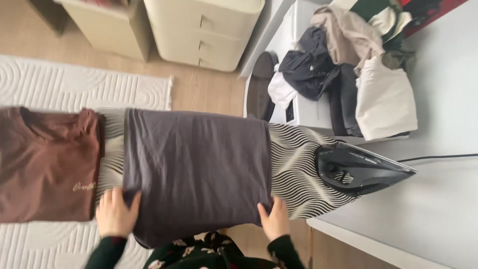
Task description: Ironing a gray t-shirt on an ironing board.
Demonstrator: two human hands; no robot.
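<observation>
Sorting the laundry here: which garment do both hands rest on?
The dark grey shirt spread across the striped ironing board; the folded brown shirt lies untouched beside it.

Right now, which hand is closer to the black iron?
The right hand. It rests on the grey shirt's edge nearest the iron. The left hand is at the shirt's far end, beside the brown shirt.

My left hand and right hand press flat on the near edge of the grey shirt spread over the striped ironing board. A brown shirt lies folded at its left; the black iron rests at its right end.
</observation>
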